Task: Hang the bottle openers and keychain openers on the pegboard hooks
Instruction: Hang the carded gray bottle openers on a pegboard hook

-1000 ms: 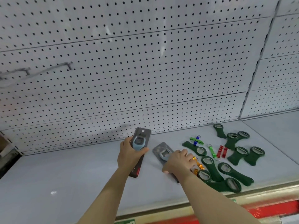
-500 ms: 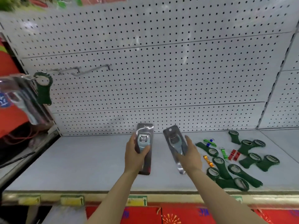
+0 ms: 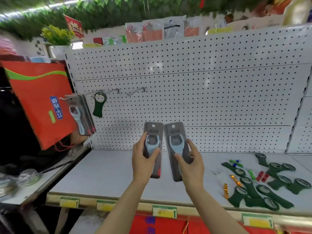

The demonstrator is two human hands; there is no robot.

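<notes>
Both carded blue bottle openers are now lifted off the white shelf (image 3: 104, 173): left hand (image 3: 143, 162) grips one (image 3: 153, 146), right hand (image 3: 191, 163) the other (image 3: 175, 146), upright side by side, well below the empty pegboard hooks (image 3: 135, 91); hanging comes next.

At frame centre, the left hand (image 3: 143, 163) and right hand (image 3: 192, 163) each hold a carded opener (image 3: 154, 149) (image 3: 176, 150) upright, side by side, before the pegboard (image 3: 211, 98). At middle left, packaged openers (image 3: 81, 115) and one loose opener (image 3: 99, 105) hang on hooks (image 3: 135, 91). At lower right, loose openers (image 3: 263, 183) and keychain openers (image 3: 236, 179) lie on the shelf (image 3: 104, 174).
</notes>
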